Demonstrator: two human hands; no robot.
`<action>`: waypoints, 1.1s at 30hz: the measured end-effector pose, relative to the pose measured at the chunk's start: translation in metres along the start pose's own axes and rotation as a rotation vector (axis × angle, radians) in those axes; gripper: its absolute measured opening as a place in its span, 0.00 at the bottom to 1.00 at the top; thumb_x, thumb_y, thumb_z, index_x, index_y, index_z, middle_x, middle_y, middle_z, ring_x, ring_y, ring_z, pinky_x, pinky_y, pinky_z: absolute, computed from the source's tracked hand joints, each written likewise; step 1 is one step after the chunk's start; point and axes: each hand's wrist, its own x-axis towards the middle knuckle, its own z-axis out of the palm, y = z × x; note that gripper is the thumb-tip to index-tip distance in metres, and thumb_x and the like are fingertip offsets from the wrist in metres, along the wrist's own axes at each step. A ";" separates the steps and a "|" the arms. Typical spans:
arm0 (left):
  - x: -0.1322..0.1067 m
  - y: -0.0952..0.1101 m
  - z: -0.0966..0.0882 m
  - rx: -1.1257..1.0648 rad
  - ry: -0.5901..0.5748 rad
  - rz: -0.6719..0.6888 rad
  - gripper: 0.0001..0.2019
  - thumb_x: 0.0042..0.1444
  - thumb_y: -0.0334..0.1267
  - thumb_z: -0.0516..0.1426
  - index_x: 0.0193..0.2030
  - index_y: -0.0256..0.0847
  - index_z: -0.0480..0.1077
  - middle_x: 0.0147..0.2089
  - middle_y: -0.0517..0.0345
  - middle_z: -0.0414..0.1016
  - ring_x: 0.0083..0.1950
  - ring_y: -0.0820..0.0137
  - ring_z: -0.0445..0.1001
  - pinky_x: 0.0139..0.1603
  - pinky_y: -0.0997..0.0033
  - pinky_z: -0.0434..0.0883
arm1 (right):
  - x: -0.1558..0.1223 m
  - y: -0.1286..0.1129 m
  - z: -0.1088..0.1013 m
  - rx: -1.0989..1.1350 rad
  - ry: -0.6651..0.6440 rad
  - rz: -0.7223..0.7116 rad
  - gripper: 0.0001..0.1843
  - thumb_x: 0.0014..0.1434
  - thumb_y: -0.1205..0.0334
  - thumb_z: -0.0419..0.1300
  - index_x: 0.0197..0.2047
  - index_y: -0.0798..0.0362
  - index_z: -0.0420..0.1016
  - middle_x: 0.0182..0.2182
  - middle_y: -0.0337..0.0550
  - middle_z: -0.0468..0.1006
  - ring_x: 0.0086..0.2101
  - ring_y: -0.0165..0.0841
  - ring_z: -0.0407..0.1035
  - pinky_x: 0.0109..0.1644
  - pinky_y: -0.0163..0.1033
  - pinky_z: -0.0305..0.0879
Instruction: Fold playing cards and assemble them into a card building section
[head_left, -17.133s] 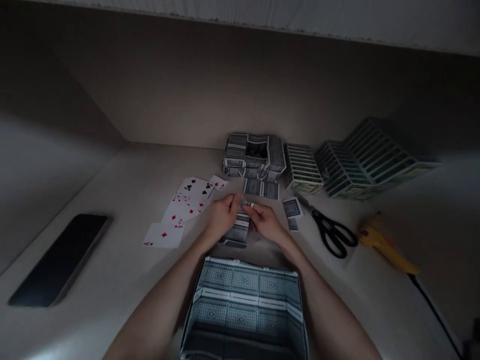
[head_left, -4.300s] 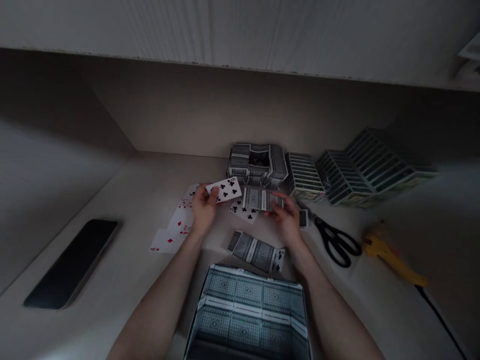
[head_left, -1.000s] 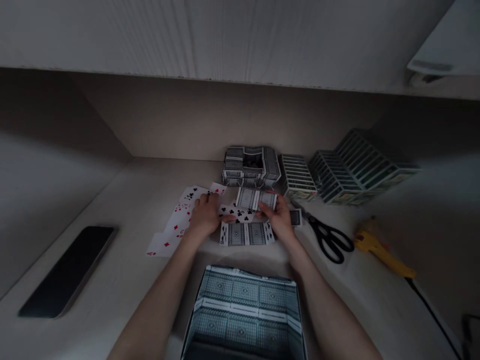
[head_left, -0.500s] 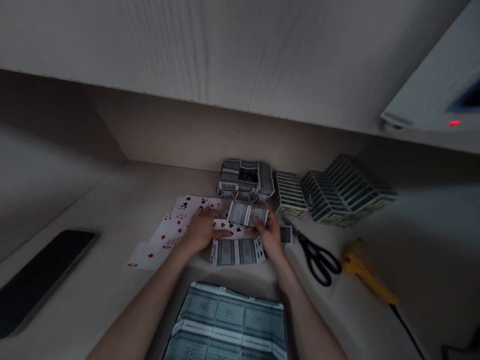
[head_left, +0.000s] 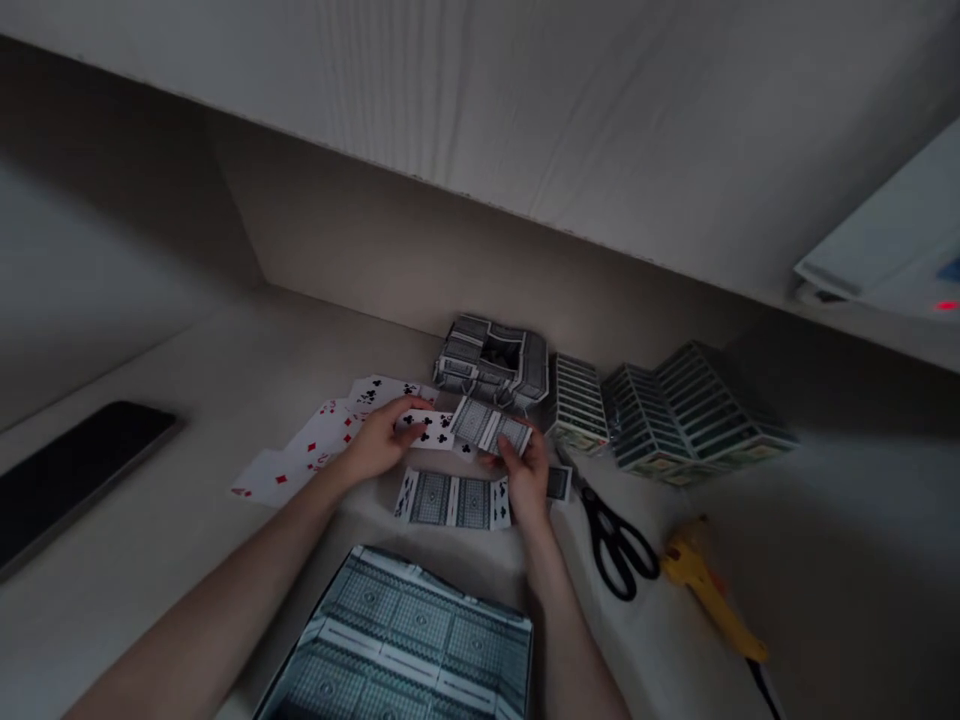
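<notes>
My left hand [head_left: 377, 447] pinches a face-up clubs card [head_left: 427, 428] just above the desk. My right hand [head_left: 523, 473] grips a folded strip of patterned-back cards [head_left: 489, 427], which meets the clubs card at its left end. Below both hands a flat strip of joined face-down cards [head_left: 452, 499] lies on the desk. Loose face-up cards [head_left: 322, 440], mostly red diamonds with a clubs card, spread out to the left.
A card-built box [head_left: 491, 361] stands at the back. Wrapped decks [head_left: 667, 415] lie to its right. Black scissors [head_left: 616, 535] and a yellow glue gun [head_left: 705, 585] sit right of my hands. A large card panel [head_left: 405, 640] lies nearest me. A dark phone [head_left: 71, 470] rests at far left.
The view has tilted and shifted. Both hands lifted the clubs card and the folded strip slightly up and back from the flat strip; the flat strip stays on the desk.
</notes>
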 end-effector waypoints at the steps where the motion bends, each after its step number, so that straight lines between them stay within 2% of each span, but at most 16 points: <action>1: 0.000 -0.001 0.001 -0.035 0.019 -0.017 0.14 0.52 0.43 0.49 0.43 0.40 0.65 0.44 0.55 0.70 0.43 0.67 0.69 0.44 0.68 0.67 | 0.000 0.000 0.000 -0.003 0.005 0.001 0.22 0.45 0.55 0.60 0.43 0.49 0.61 0.36 0.39 0.72 0.21 0.28 0.65 0.24 0.37 0.67; 4: 0.002 -0.003 0.003 -0.159 0.031 -0.099 0.16 0.52 0.44 0.49 0.46 0.39 0.63 0.44 0.53 0.69 0.32 0.71 0.70 0.28 0.73 0.69 | 0.002 -0.002 -0.003 -0.027 0.009 0.007 0.21 0.45 0.54 0.60 0.42 0.49 0.61 0.34 0.39 0.72 0.21 0.28 0.66 0.24 0.36 0.66; 7: 0.003 -0.004 0.004 -0.195 0.047 -0.117 0.16 0.51 0.43 0.50 0.46 0.39 0.63 0.43 0.53 0.69 0.26 0.75 0.68 0.22 0.75 0.67 | 0.004 -0.003 -0.005 -0.044 0.009 0.007 0.21 0.45 0.53 0.59 0.42 0.48 0.61 0.34 0.39 0.72 0.20 0.29 0.66 0.24 0.38 0.67; 11: 0.004 -0.005 0.004 -0.224 0.045 -0.102 0.16 0.52 0.43 0.50 0.46 0.40 0.63 0.39 0.55 0.69 0.22 0.78 0.65 0.20 0.77 0.65 | 0.004 -0.006 -0.005 -0.034 0.004 0.012 0.18 0.46 0.54 0.60 0.41 0.45 0.61 0.36 0.40 0.72 0.20 0.30 0.67 0.24 0.40 0.67; 14: 0.004 -0.006 0.004 -0.229 0.047 -0.110 0.16 0.52 0.44 0.50 0.46 0.41 0.63 0.38 0.56 0.69 0.21 0.78 0.64 0.20 0.77 0.64 | 0.003 -0.007 -0.004 -0.030 -0.018 0.013 0.17 0.46 0.55 0.61 0.39 0.43 0.62 0.34 0.38 0.72 0.18 0.29 0.66 0.23 0.39 0.66; 17: 0.003 -0.009 0.004 -0.216 0.029 -0.118 0.16 0.52 0.45 0.51 0.46 0.41 0.63 0.36 0.57 0.70 0.21 0.78 0.64 0.19 0.78 0.64 | 0.000 -0.007 -0.003 -0.029 -0.048 0.018 0.17 0.45 0.56 0.62 0.39 0.41 0.62 0.33 0.36 0.72 0.21 0.31 0.68 0.24 0.39 0.67; 21: 0.004 -0.015 0.005 -0.261 0.042 -0.090 0.16 0.52 0.45 0.52 0.45 0.40 0.63 0.36 0.56 0.70 0.22 0.77 0.66 0.19 0.79 0.64 | -0.002 -0.005 -0.002 -0.072 -0.014 -0.019 0.18 0.46 0.55 0.62 0.40 0.44 0.62 0.33 0.40 0.72 0.21 0.32 0.66 0.22 0.39 0.67; 24: 0.003 -0.019 0.006 -0.246 0.087 -0.064 0.14 0.52 0.44 0.53 0.43 0.39 0.65 0.33 0.58 0.70 0.20 0.79 0.64 0.18 0.80 0.63 | -0.003 -0.003 -0.001 -0.012 0.016 0.002 0.20 0.44 0.56 0.63 0.40 0.48 0.63 0.29 0.38 0.72 0.20 0.31 0.66 0.23 0.39 0.67; 26: 0.002 -0.020 0.006 -0.245 0.095 -0.052 0.14 0.52 0.44 0.53 0.44 0.40 0.65 0.32 0.59 0.70 0.18 0.80 0.64 0.16 0.80 0.62 | -0.003 -0.001 -0.001 -0.025 -0.013 -0.002 0.20 0.44 0.56 0.63 0.40 0.49 0.64 0.29 0.38 0.72 0.20 0.30 0.66 0.24 0.39 0.67; 33: -0.001 -0.025 0.003 -0.290 0.048 -0.048 0.15 0.52 0.45 0.54 0.44 0.40 0.65 0.33 0.58 0.69 0.20 0.79 0.65 0.15 0.80 0.64 | -0.006 0.003 -0.001 0.011 -0.003 0.007 0.18 0.45 0.58 0.62 0.40 0.50 0.65 0.27 0.37 0.73 0.18 0.30 0.67 0.24 0.39 0.65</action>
